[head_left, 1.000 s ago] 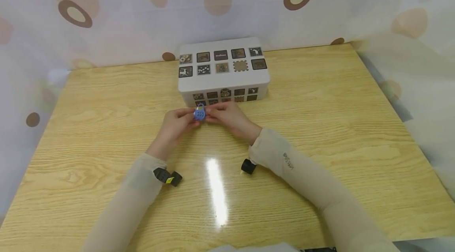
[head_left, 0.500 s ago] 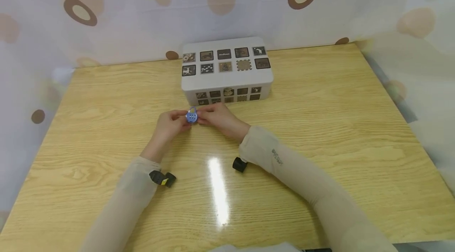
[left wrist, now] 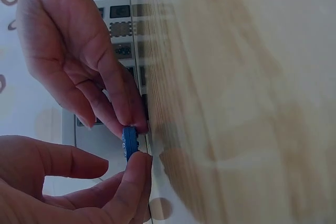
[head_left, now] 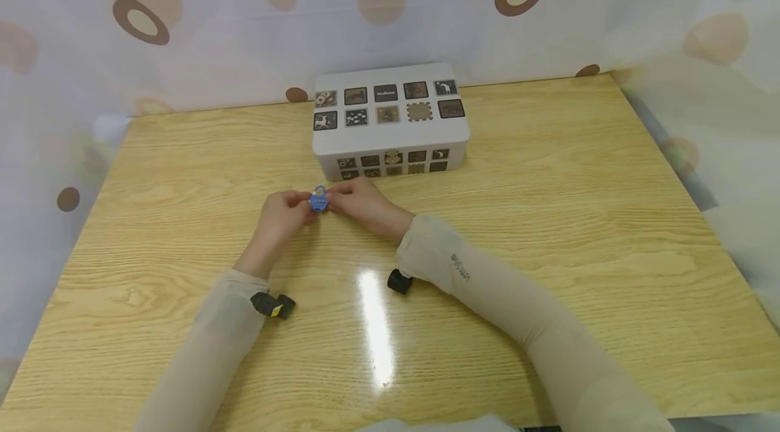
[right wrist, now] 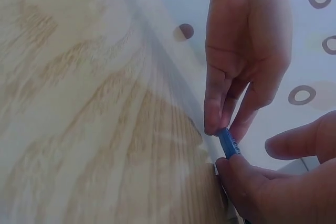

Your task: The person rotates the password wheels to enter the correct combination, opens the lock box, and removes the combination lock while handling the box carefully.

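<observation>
A small blue combination padlock [head_left: 319, 201] with a looped shackle is held between the two hands, in front of the box. My left hand [head_left: 277, 223] pinches its left side between thumb and fingers. From the other side my right hand [head_left: 367, 207] pinches the right edge. The left wrist view shows the padlock [left wrist: 130, 141] edge-on, a fingertip of each hand at either end. Its thin blue side [right wrist: 228, 143] also appears in the right wrist view, the rest covered by fingers. In the head view the number dials face up, too small to read.
Behind the hands stands a closed white box [head_left: 390, 137] with dark picture squares and a metal clasp [head_left: 393, 156] on its front. It sits on a wooden table [head_left: 579, 215]. A patterned curtain [head_left: 244, 26] hangs along the back and sides.
Both hands have shifted left in the head view, carrying the padlock away from the box front. Its tilt has changed slightly, and the grips look the same.
</observation>
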`<state>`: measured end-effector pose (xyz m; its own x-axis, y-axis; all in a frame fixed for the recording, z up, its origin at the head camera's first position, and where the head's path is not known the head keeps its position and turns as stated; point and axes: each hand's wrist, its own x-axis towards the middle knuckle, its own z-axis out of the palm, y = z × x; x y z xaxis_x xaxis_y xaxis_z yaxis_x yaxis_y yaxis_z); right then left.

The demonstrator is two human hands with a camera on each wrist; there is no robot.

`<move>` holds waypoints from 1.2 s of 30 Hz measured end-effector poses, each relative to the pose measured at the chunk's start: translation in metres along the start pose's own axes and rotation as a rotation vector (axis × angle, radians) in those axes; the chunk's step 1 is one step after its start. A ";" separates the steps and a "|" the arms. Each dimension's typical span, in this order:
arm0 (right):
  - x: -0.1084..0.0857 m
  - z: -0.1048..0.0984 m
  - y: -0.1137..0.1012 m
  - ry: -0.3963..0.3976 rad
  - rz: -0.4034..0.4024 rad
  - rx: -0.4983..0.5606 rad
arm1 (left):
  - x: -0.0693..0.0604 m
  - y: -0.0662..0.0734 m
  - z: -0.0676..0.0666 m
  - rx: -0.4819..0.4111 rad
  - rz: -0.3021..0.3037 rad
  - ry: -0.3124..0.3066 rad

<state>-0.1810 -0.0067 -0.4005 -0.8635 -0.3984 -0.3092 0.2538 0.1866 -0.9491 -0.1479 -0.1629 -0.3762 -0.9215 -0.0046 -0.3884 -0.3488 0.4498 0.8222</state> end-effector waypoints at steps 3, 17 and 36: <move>0.001 0.002 -0.001 0.003 -0.003 -0.059 | 0.000 0.000 -0.002 0.030 -0.008 0.005; 0.002 0.008 -0.006 0.021 0.015 -0.194 | 0.004 -0.003 -0.002 0.091 0.019 -0.001; 0.001 0.011 -0.009 -0.029 0.007 -0.285 | 0.005 -0.006 -0.003 0.125 0.051 -0.006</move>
<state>-0.1789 -0.0182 -0.3931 -0.8483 -0.4210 -0.3212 0.1236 0.4323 -0.8932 -0.1512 -0.1687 -0.3817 -0.9364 0.0263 -0.3499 -0.2770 0.5570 0.7830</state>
